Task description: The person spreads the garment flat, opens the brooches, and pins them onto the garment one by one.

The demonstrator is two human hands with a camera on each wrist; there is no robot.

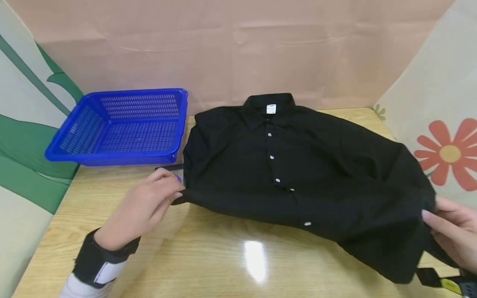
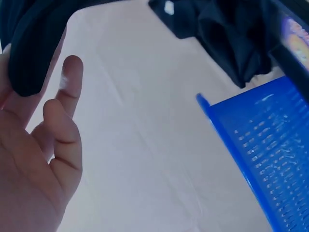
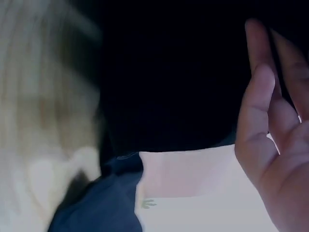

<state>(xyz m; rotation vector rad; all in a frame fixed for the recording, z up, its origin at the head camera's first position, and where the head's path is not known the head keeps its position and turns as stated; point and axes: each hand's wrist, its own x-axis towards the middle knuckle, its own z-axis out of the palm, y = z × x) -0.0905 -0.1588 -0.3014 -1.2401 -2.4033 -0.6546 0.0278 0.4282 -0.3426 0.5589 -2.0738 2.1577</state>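
Observation:
A black button-up shirt (image 1: 238,157) lies front up with its collar at the far side and white buttons down the middle. My left hand (image 1: 150,203) pinches its near left corner, and the hem between the hands is raised off the table. At the right, my right hand (image 1: 456,231) grips the shirt's edge between thumb and fingers, with cloth hanging below. In the left wrist view a dark fold of the shirt (image 2: 34,58) sits between thumb and fingers of the left hand (image 2: 34,159). The right wrist view shows dark cloth (image 3: 169,87) beside the right hand (image 3: 270,121).
An open blue plastic basket (image 1: 123,159) with slotted walls stands at the back left, close beside the shirt's sleeve. The wood-grain table (image 1: 208,252) reaches back to a pinkish cloth backdrop (image 1: 231,54). A panel with a red flower (image 1: 432,145) stands at the right.

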